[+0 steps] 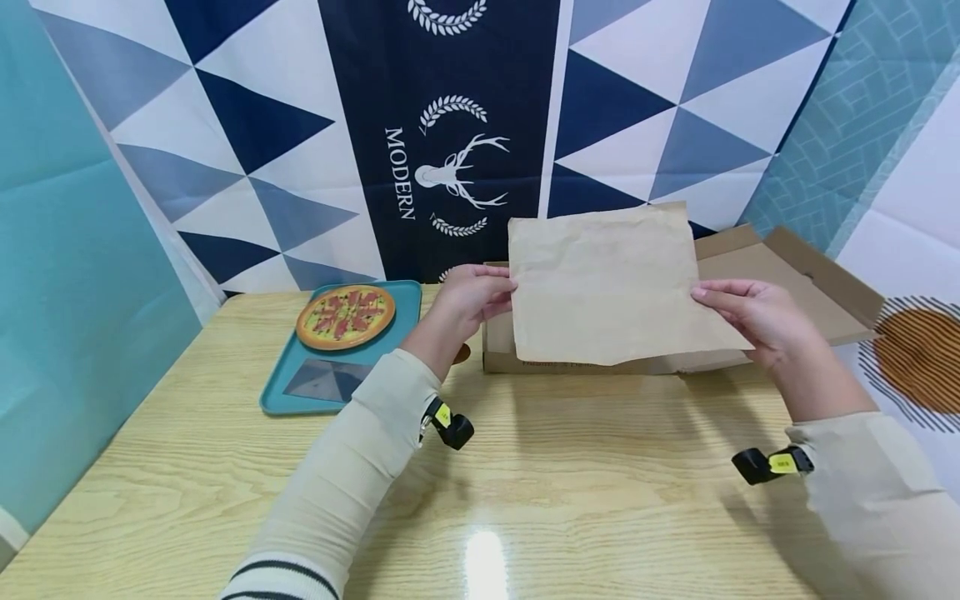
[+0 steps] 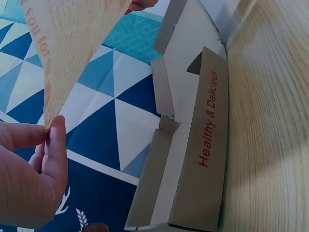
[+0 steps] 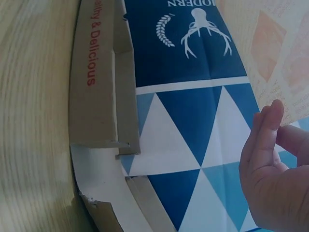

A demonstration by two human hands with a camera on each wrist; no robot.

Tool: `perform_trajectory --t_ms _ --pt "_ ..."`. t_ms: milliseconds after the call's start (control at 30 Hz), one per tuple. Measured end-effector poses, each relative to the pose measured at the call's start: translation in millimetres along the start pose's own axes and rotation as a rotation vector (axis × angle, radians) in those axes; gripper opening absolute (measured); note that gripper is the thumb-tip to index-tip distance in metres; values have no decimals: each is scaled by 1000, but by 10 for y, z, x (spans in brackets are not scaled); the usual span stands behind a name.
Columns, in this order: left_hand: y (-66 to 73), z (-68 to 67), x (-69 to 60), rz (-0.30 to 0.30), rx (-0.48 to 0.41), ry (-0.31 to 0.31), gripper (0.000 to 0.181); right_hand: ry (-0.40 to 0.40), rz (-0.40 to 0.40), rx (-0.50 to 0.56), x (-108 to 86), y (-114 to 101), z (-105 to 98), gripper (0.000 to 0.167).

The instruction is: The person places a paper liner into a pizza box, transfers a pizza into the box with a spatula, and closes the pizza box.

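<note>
1. A sheet of paper (image 1: 607,283) was held up in the air between the two hands, its near face plain and its other face, in the wrist views, printed in red.
2. The left hand (image 1: 474,298) pinched the sheet's left edge between thumb and fingers, the grip narrow.
3. The right hand (image 1: 761,317) pinched the right edge, thumb on the near face and fingers behind; the lower right corner stuck out past the thumb.
4. The sheet's bottom edge sloped a little and, in the head view, crossed in front of a cardboard box (image 2: 205,130); the left wrist view showed a gap between paper and box.
5. The box sat on the table (image 1: 600,492) near the patterned cloth (image 1: 442,179), its flaps spread toward the right and "Healthy & Delicious" along its front wall.
6. Wood surface ran from that front wall toward the person, leaving room below both forearms.
7. To the left, a blue tray (image 1: 406,321) held a pizza (image 1: 345,318) and a flat grey piece (image 1: 326,381); the left sleeve (image 1: 352,450) passed close by the tray's near right corner.
</note>
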State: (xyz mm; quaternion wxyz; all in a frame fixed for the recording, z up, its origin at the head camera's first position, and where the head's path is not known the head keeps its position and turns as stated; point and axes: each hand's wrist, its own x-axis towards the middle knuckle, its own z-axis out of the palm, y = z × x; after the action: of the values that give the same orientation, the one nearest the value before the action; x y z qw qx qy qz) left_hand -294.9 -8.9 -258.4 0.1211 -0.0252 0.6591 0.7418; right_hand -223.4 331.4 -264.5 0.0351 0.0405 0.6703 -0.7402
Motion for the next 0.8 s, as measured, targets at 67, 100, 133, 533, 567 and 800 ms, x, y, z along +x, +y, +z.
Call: perform_trajectory --t_ms 67,100,133,533,567,800 --pt "11 37 19 -10 6 9 18 -4 21 41 -5 -30 -16 18" --pt "18 54 30 -14 12 13 17 -5 24 58 -4 -43 -21 19" --pt "26 72 42 -18 16 16 17 -6 26 80 -2 -55 -24 19" --pt "240 223 225 -128 82 -12 21 25 -17 139 91 -214 -83 20" --pt "261 228 246 -137 90 -12 22 31 -9 153 99 -227 -87 19" --pt "323 242 410 -148 240 -23 30 75 60 126 195 -248 -68 16"
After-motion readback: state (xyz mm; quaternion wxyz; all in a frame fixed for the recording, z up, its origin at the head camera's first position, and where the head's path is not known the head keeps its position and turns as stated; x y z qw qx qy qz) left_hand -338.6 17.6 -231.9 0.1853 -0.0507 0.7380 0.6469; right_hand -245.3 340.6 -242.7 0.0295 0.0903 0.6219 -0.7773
